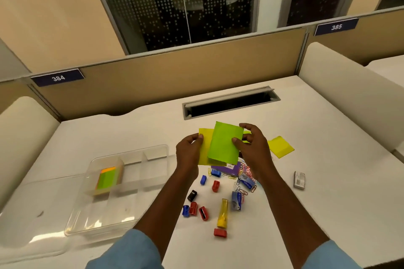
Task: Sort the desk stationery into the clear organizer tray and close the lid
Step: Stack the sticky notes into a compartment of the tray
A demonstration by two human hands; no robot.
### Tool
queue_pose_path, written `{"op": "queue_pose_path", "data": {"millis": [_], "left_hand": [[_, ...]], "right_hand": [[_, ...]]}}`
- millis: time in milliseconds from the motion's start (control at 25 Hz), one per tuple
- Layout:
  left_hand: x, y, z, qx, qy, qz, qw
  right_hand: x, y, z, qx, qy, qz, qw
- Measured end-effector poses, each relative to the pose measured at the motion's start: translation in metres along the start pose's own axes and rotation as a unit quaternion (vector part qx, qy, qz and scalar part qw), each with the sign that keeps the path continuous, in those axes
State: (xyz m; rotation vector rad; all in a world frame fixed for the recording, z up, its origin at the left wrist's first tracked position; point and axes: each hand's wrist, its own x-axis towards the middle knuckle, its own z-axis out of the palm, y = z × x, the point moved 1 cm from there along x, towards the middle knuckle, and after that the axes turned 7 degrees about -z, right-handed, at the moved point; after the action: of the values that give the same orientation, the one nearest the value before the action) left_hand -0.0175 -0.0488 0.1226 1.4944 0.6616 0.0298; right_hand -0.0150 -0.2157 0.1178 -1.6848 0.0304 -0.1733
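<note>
Both hands are raised above the surface (328, 159), well apart from the tray.
- Left hand (189, 150): thumb and fingers pinch the left edge of a yellow sheet (204, 148).
- Right hand (254, 148): thumb pressed on the right side of a green sheet (224, 144), fingers curled over its top corner. The green sheet overlaps the yellow sheet in front.
- Organizer tray (140, 183): on the surface at left, with its lid (37, 209) open and lying flat to the left. A note stack (107, 179), green on top, sits in the far-left compartment.
- Below the hands: purple pad (227, 168), paper clips (247, 172), small red, blue and black plastic pieces (215, 186), and blue boxes (237, 200).
- Loose yellow note (281, 146) lies to the right.
</note>
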Motion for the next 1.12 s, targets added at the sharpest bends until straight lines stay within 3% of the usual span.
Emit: {"op": "queue_pose_path", "data": {"millis": [440,840,1120], "left_hand": [[-0.023,0.008,-0.060,-0.011,-0.057,0.013,0.998],[0.003,0.008,-0.147,0.048,-0.005,0.069,0.996],[0.036,0.005,-0.227,0.027,0.029,0.052,0.998]], "right_hand": [[-0.024,-0.015,0.063,-0.074,-0.092,-0.031,0.992],[-0.050,-0.021,0.163,-0.108,-0.129,-0.023,0.985],[-0.074,-0.028,0.241,-0.153,-0.171,-0.064,0.971]]}}
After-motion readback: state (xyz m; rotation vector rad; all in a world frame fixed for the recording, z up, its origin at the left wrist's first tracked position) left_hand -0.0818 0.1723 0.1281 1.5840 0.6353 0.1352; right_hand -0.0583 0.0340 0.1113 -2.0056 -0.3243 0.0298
